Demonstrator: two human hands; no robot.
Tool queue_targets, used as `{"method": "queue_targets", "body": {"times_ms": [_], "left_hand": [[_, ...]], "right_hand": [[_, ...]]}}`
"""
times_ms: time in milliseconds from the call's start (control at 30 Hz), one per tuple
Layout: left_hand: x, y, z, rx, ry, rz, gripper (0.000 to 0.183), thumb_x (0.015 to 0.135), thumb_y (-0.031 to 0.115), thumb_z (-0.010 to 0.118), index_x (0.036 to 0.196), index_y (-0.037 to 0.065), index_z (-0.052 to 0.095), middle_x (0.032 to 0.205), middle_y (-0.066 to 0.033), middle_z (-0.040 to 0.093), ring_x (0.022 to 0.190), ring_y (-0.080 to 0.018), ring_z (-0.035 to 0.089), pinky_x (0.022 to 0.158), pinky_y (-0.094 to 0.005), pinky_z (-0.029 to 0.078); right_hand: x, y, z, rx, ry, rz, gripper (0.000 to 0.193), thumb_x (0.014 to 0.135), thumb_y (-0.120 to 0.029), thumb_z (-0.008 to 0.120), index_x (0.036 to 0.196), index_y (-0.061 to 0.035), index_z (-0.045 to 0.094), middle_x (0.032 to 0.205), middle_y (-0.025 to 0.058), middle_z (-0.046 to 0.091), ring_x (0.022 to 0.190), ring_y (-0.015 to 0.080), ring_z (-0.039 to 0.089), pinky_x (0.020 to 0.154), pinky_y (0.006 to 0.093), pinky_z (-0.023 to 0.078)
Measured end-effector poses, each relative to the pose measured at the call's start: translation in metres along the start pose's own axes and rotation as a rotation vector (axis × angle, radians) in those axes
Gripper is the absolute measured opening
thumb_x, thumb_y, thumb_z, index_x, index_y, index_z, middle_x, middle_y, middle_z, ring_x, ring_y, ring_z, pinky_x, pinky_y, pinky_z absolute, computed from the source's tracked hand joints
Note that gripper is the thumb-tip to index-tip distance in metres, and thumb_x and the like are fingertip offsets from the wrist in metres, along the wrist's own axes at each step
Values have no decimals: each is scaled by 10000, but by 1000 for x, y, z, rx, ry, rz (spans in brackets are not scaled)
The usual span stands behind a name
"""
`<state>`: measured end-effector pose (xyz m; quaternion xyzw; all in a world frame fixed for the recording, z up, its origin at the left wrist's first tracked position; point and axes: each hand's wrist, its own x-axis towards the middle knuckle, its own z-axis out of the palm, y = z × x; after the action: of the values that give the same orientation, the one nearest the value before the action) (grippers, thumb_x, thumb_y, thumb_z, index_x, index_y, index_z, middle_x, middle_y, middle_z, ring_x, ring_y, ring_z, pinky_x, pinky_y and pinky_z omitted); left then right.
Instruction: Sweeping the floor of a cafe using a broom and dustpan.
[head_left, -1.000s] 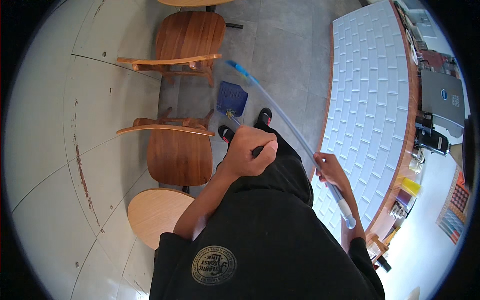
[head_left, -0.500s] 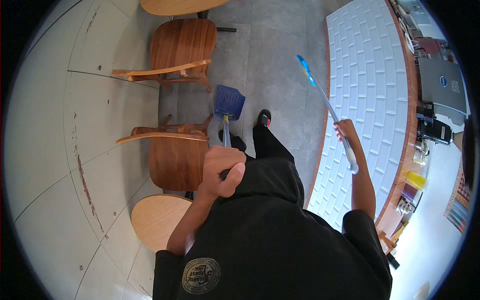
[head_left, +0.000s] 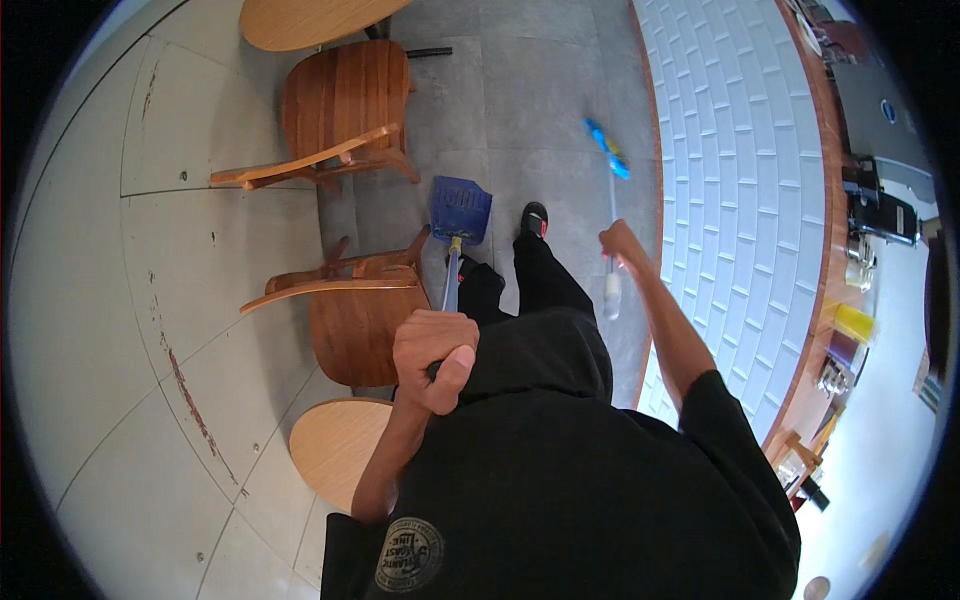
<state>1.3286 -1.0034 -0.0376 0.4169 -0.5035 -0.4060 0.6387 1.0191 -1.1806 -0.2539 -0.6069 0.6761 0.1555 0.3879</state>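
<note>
"Blue plastic, that long-handled dustpan [head_left: 462, 208] on the floor [head_left: 555, 90] by your shoes [head_left: 535, 220]: heavy?"

"Light and stiff, I'd judge. My left hand [head_left: 433, 358] is clenched round the top end of its pole, the place to hold it."

"And the broom [head_left: 606, 150]?"

"Out to my right; my right hand [head_left: 624, 243] grasps its handle near the pale end (smooth-looking, so perhaps slippery). Its blue head should flex easily."
</note>
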Motion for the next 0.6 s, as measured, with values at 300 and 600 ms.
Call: {"method": "queue_targets", "body": {"times_ms": [300, 600], "left_hand": [[5, -11, -7, 39, -72, -29, 172, 713, 90, 512, 577, -8, 473, 508, -92, 414, 408, -228, 426, 424, -326, 314], [3, -5, -13, 47, -66, -9, 146, 716, 61, 531, 592, -9, 503, 506, -89, 432, 416, -220, 430, 430, -323, 321]], "right_hand": [[-160, -90, -7, 46, -183, 7, 237, 791, -51, 459, 778, 175, 528, 653, 280, 615, 586, 324, 665, 520, 434, 509], [-211, -76, -63, 148, -233, 124, 322, 882, -223, 576, 1037, 58, 597, 558, 74, 518, 456, 163, 538, 450, 328, 439]]}}
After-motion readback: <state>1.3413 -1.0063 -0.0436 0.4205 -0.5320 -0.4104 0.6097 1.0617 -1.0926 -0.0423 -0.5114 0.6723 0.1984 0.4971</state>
